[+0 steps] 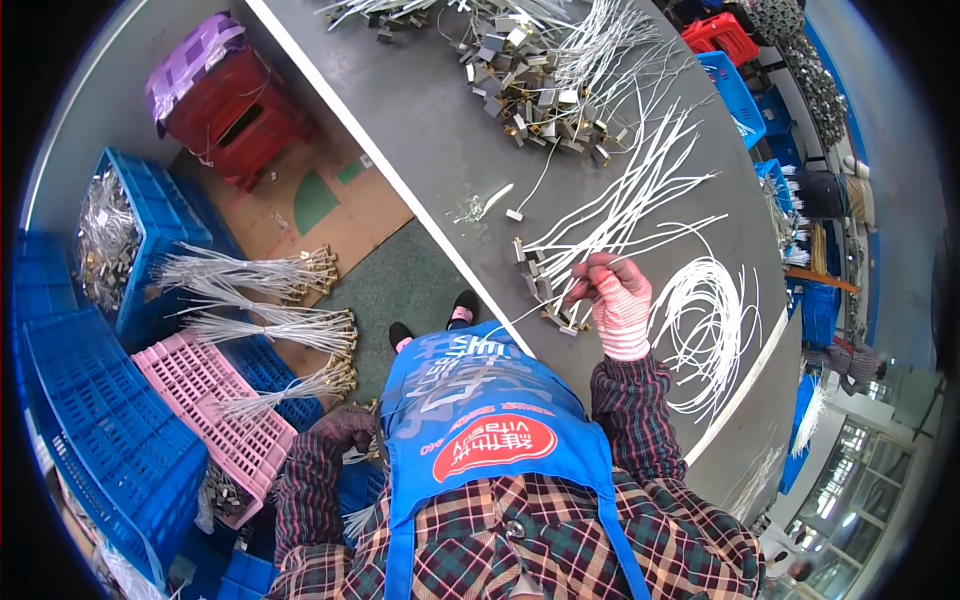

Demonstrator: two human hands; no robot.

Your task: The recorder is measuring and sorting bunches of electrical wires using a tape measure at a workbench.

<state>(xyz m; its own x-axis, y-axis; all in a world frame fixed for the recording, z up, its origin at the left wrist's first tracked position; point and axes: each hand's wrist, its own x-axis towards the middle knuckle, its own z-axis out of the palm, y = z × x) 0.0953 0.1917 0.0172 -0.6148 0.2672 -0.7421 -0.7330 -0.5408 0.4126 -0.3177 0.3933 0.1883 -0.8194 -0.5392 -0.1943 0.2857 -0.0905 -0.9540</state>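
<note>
The right hand [620, 305] pinches thin white wires [640, 200] over the bench [440, 130], light and floppy, best gripped near their metal ends, while the left hand [345, 428] clutches another bundle.

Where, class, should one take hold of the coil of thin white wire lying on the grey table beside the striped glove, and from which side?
Probably at the near-left arc of the coil of thin white wire, coming from above beside the right hand. The loops lie flat on the grey table and are bunched there, so one pinch gathers them; the far side trails loose ends.
</note>
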